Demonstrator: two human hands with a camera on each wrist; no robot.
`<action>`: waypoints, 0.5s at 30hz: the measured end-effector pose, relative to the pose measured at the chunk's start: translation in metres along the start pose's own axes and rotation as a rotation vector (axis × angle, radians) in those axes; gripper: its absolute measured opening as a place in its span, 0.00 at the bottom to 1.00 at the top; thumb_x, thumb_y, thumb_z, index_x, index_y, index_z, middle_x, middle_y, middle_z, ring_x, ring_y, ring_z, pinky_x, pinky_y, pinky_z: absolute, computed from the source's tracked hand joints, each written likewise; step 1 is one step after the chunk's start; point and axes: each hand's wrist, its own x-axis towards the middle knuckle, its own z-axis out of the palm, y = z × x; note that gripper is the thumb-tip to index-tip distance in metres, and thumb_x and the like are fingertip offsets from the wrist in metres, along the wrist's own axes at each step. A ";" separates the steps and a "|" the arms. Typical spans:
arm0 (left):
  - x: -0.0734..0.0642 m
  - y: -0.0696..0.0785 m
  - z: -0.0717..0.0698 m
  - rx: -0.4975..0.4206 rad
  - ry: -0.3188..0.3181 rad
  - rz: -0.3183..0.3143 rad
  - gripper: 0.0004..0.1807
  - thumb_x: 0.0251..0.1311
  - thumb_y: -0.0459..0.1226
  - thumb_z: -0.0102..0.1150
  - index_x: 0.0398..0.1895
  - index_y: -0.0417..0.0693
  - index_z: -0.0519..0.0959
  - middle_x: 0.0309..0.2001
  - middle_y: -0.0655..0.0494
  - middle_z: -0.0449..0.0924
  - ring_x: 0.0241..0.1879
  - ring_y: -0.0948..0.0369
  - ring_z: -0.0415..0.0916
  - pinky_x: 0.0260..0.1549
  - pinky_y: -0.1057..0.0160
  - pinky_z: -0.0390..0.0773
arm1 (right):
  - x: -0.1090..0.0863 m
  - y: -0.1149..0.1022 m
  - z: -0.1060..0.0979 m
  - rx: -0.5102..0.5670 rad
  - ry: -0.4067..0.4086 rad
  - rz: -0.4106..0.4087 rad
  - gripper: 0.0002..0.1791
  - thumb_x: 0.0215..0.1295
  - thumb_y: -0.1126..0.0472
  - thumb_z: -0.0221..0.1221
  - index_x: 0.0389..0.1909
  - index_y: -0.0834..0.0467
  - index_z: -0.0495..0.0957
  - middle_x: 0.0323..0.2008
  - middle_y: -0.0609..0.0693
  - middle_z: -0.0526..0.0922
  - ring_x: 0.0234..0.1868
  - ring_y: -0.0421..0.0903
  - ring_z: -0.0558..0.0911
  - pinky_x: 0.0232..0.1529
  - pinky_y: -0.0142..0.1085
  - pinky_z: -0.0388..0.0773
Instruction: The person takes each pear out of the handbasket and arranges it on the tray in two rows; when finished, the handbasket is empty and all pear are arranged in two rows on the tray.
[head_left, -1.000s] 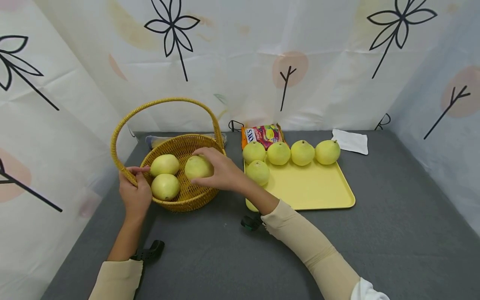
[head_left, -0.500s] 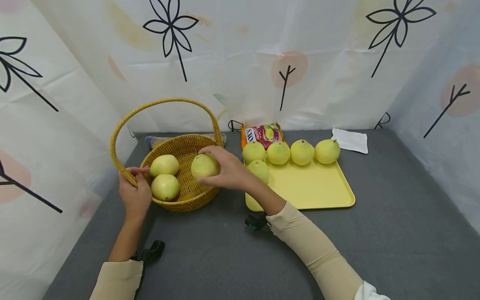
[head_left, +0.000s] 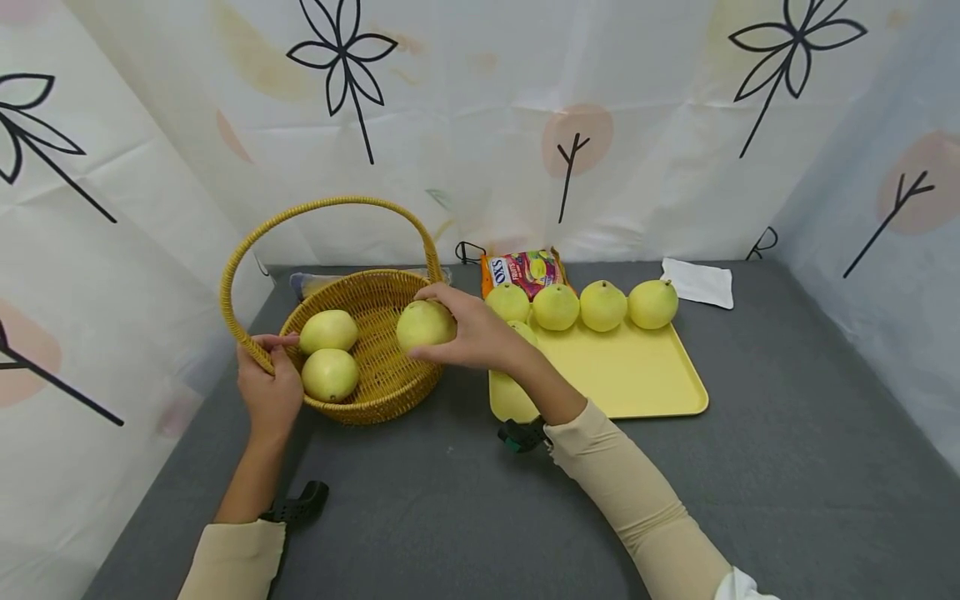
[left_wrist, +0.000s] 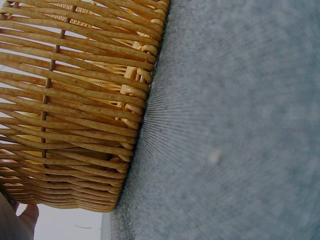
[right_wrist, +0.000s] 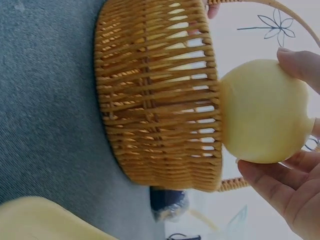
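In the head view my right hand [head_left: 480, 329] holds a round, pale yellow-green fruit [head_left: 424, 324] between thumb and fingers, over the right side of the wicker basket [head_left: 382, 408]. The right wrist view shows the held fruit [right_wrist: 265, 112] right at the basket's rim. Two similar fruits, one behind [head_left: 328, 332] and one in front [head_left: 331, 375], lie at the left inside the basket. My left hand [head_left: 272, 387] grips the basket's left side where the tall handle [head_left: 330, 202] meets the rim. Woven basket wall [left_wrist: 75, 100] fills much of the left wrist view.
Right of the basket is a yellow tray [head_left: 622, 383] with several like fruits along its back and left edges. Behind it lies a colourful snack packet [head_left: 525, 271]; a white cloth [head_left: 697, 282] is at the back right. Patterned curtains surround the grey table [head_left: 420, 517].
My right hand has moved right and slightly up with the fruit, from the basket's middle to its right side. My left hand and the basket have stayed in place.
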 end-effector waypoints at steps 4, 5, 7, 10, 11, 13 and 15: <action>0.000 0.000 0.000 -0.006 -0.007 0.003 0.11 0.74 0.27 0.41 0.49 0.23 0.69 0.44 0.32 0.80 0.24 0.65 0.62 0.25 0.67 0.57 | -0.002 0.001 -0.007 0.002 -0.015 0.017 0.37 0.56 0.48 0.73 0.64 0.49 0.69 0.52 0.47 0.78 0.45 0.42 0.79 0.40 0.39 0.78; 0.000 0.000 0.000 -0.007 -0.006 0.005 0.11 0.74 0.27 0.41 0.49 0.23 0.69 0.43 0.32 0.80 0.23 0.65 0.61 0.25 0.68 0.57 | -0.003 0.001 -0.009 0.007 -0.018 0.020 0.37 0.56 0.48 0.73 0.64 0.50 0.69 0.52 0.47 0.78 0.44 0.42 0.79 0.40 0.39 0.78; 0.000 -0.001 0.000 -0.006 -0.003 0.008 0.11 0.74 0.28 0.42 0.49 0.23 0.69 0.43 0.33 0.80 0.23 0.65 0.61 0.25 0.68 0.57 | -0.004 0.001 -0.013 0.014 -0.022 0.020 0.37 0.56 0.48 0.73 0.64 0.50 0.69 0.53 0.47 0.78 0.43 0.43 0.79 0.40 0.39 0.78; 0.001 -0.003 0.001 -0.003 0.005 0.013 0.11 0.73 0.28 0.42 0.48 0.23 0.69 0.42 0.34 0.81 0.25 0.65 0.64 0.26 0.69 0.58 | -0.005 0.002 -0.018 0.012 -0.024 0.021 0.36 0.56 0.48 0.73 0.64 0.51 0.69 0.54 0.48 0.78 0.43 0.43 0.79 0.40 0.40 0.78; 0.001 -0.004 0.001 -0.006 0.007 0.015 0.11 0.73 0.27 0.42 0.48 0.23 0.69 0.42 0.34 0.81 0.26 0.65 0.65 0.27 0.69 0.59 | -0.006 0.003 -0.019 0.011 -0.026 0.022 0.37 0.56 0.49 0.73 0.64 0.51 0.69 0.54 0.48 0.77 0.43 0.43 0.79 0.41 0.40 0.78; 0.002 -0.008 0.001 -0.010 0.009 0.012 0.11 0.73 0.27 0.42 0.48 0.23 0.69 0.43 0.33 0.81 0.26 0.65 0.65 0.27 0.68 0.59 | -0.007 0.004 -0.023 0.005 -0.033 0.032 0.36 0.56 0.49 0.73 0.64 0.51 0.68 0.55 0.49 0.77 0.44 0.44 0.79 0.41 0.41 0.78; 0.004 -0.015 0.002 -0.011 0.012 0.008 0.11 0.74 0.27 0.42 0.49 0.23 0.70 0.43 0.33 0.81 0.28 0.65 0.66 0.28 0.68 0.59 | -0.008 0.004 -0.027 0.004 -0.041 0.042 0.36 0.57 0.50 0.72 0.64 0.52 0.68 0.56 0.50 0.76 0.45 0.45 0.79 0.42 0.42 0.78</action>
